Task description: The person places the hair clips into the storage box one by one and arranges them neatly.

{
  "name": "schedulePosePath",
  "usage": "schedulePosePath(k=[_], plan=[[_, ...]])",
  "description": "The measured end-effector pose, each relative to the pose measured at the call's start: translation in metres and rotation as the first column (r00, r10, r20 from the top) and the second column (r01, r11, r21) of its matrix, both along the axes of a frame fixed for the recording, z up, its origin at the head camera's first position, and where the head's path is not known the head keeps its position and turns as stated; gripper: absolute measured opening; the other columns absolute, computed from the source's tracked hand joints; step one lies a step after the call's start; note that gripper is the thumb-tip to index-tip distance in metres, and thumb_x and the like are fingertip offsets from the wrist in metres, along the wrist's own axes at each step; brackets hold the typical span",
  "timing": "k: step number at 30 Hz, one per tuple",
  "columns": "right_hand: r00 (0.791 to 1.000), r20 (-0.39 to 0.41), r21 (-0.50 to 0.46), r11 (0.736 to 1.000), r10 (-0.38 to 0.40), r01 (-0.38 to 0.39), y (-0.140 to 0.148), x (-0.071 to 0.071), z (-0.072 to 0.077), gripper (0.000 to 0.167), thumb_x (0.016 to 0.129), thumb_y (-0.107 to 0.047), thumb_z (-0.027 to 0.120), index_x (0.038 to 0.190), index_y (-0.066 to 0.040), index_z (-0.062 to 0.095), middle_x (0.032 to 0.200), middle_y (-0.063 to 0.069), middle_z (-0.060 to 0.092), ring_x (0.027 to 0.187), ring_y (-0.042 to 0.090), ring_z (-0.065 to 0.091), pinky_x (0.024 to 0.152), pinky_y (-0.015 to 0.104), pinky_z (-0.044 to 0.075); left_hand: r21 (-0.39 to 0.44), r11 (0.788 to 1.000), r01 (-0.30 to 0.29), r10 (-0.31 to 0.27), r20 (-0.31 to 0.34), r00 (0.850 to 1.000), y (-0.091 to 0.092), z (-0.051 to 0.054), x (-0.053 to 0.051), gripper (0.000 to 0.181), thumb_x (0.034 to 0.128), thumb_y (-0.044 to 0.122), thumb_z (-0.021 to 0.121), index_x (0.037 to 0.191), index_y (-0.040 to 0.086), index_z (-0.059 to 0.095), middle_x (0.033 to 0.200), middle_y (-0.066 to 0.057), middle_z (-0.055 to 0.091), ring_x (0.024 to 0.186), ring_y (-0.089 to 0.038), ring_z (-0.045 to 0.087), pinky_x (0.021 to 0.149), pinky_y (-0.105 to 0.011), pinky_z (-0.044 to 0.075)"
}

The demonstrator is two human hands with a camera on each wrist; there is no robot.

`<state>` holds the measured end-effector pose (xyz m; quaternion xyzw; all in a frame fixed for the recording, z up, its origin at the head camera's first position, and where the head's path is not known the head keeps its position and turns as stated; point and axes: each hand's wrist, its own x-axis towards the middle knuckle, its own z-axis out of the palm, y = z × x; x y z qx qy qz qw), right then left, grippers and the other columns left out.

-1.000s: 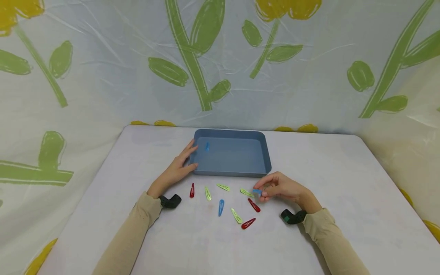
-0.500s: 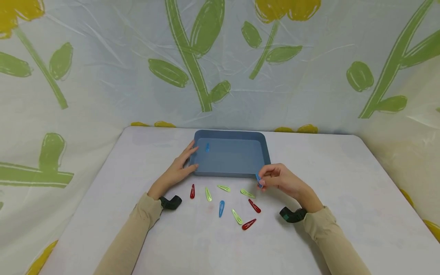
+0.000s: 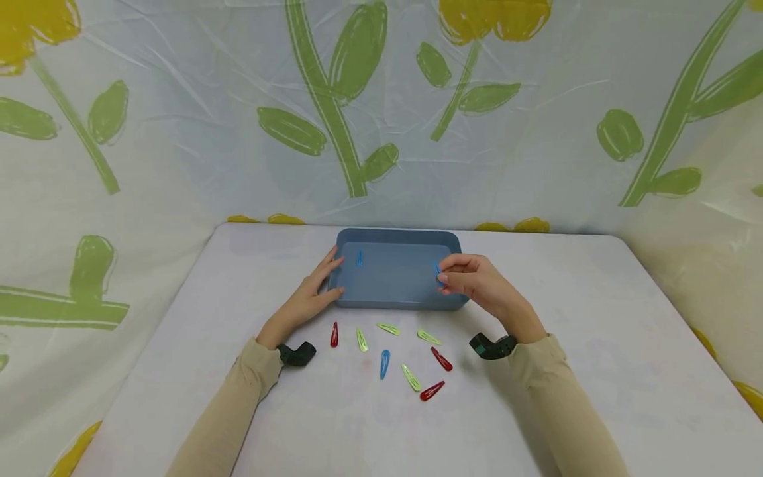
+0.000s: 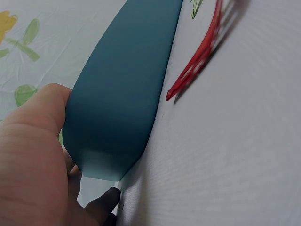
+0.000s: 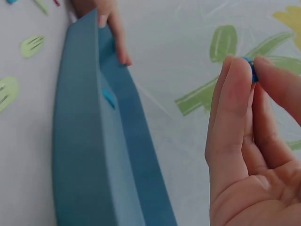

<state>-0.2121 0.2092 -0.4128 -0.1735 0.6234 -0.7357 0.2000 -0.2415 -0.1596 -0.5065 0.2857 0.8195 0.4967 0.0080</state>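
A blue tray (image 3: 393,305) lies at the back of the table, with one blue hair clip (image 3: 359,258) in its left part. My left hand (image 3: 306,295) rests on the tray's left edge with fingers spread; in the left wrist view the thumb touches the tray wall (image 4: 117,94). Over the tray's right end, my right hand (image 3: 477,281) pinches a blue clip (image 3: 438,275) between thumb and fingertips. The right wrist view shows only a bit of that clip (image 5: 254,70). In front of the tray lie another blue clip (image 3: 384,364) and several green (image 3: 361,339) and red clips (image 3: 441,358).
The white table (image 3: 268,411) carries the tray and clips. Behind it hangs a pale cloth (image 3: 208,132) with green and yellow plant prints. Each wrist wears a black device, one at the left (image 3: 297,354) and one at the right (image 3: 492,346).
My right hand has moved away from the loose clips, up and to the left, over the tray's right end, with the blue clip pinched. The left hand has stayed at the tray's edge.
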Motion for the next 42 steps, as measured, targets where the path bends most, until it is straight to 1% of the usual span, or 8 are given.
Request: schedulePosePath(k=[7,12,18,24,28,35,40,42], plan=[[0.996,0.033,-0.044,0.995,-0.088,0.089,-0.02,-0.008,0.017,0.016,0.097,0.002,0.058,0.099,-0.007,0.071,0.09,0.006,0.068,0.079,0.019,0.067,0.08,0.028,0.057,0.0,1.0,0.004,-0.004,0.004,1.0,0.0,-0.001,-0.001,0.067,0.0967,0.008,0.061,0.155,0.001,0.029,0.166,-0.01,0.006,0.152,-0.026,0.006,0.118,-0.056,0.013],[0.989,0.072,-0.118,0.983,-0.133,0.141,-0.038,-0.018,0.022,0.022,0.098,0.004,0.054,0.097,-0.009,0.072,0.09,0.004,0.068,0.081,0.016,0.067,0.081,0.027,0.056,0.0,1.0,0.003,-0.003,0.003,1.0,-0.001,-0.001,0.0,0.067,0.0967,0.009,0.061,0.155,0.001,0.029,0.167,-0.008,0.006,0.152,-0.024,0.005,0.119,-0.055,0.013],[0.958,0.189,-0.19,0.949,-0.216,0.252,-0.06,-0.028,0.021,0.02,0.1,0.001,0.055,0.096,-0.008,0.072,0.091,0.003,0.066,0.083,0.015,0.066,0.082,0.025,0.055,-0.006,1.0,-0.004,0.004,0.009,1.0,-0.001,-0.001,-0.001,0.067,0.0967,0.009,0.061,0.155,0.001,0.028,0.167,-0.007,0.006,0.152,-0.026,0.005,0.118,-0.055,0.015],[0.911,0.289,-0.223,0.905,-0.294,0.363,-0.081,-0.043,0.014,0.012,0.1,0.001,0.055,0.105,-0.004,0.065,0.101,0.005,0.061,0.085,0.015,0.065,0.081,0.023,0.055,-0.006,1.0,-0.004,0.004,0.006,1.0,0.001,-0.002,-0.001,0.067,0.0967,0.01,0.061,0.155,0.001,0.029,0.166,-0.01,0.007,0.152,-0.026,0.006,0.118,-0.055,0.016],[0.882,0.332,-0.215,0.883,-0.335,0.417,-0.093,-0.054,0.004,0.014,0.098,0.003,0.057,0.11,-0.001,0.062,0.107,0.006,0.059,0.087,0.015,0.066,0.082,0.024,0.055,-0.005,1.0,-0.006,0.006,0.001,1.0,0.002,-0.001,-0.001,0.067,0.0964,0.01,0.061,0.154,0.0,0.029,0.166,-0.01,0.007,0.152,-0.026,0.006,0.118,-0.055,0.015],[0.861,0.352,-0.165,0.882,-0.366,0.442,-0.108,-0.068,-0.014,0.034,0.096,0.007,0.057,0.13,0.01,0.055,0.104,0.006,0.064,0.087,0.014,0.068,0.085,0.025,0.055,-0.003,1.0,-0.005,0.005,0.0,1.0,0.001,0.0,0.0,0.067,0.0959,0.01,0.062,0.155,0.002,0.03,0.166,-0.008,0.008,0.152,-0.024,0.006,0.119,-0.054,0.014],[0.835,0.396,-0.147,0.871,-0.382,0.468,-0.115,-0.077,-0.021,0.038,0.095,0.004,0.061,0.133,0.008,0.054,0.099,0.006,0.065,0.083,0.014,0.067,0.08,0.024,0.055,0.001,1.0,-0.007,0.007,-0.01,1.0,0.0,-0.002,-0.001,0.066,0.0958,0.009,0.062,0.154,0.002,0.032,0.166,-0.009,0.009,0.152,-0.026,0.007,0.118,-0.055,0.014],[0.828,0.404,-0.124,0.873,-0.39,0.472,-0.117,-0.08,-0.023,0.039,0.095,0.002,0.062,0.133,0.006,0.055,0.097,0.006,0.065,0.082,0.014,0.066,0.082,0.026,0.055,0.003,1.0,-0.008,0.008,-0.014,1.0,0.0,-0.003,-0.001,0.066,0.0956,0.007,0.062,0.154,0.001,0.031,0.166,-0.01,0.009,0.152,-0.027,0.008,0.118,-0.056,0.014]])
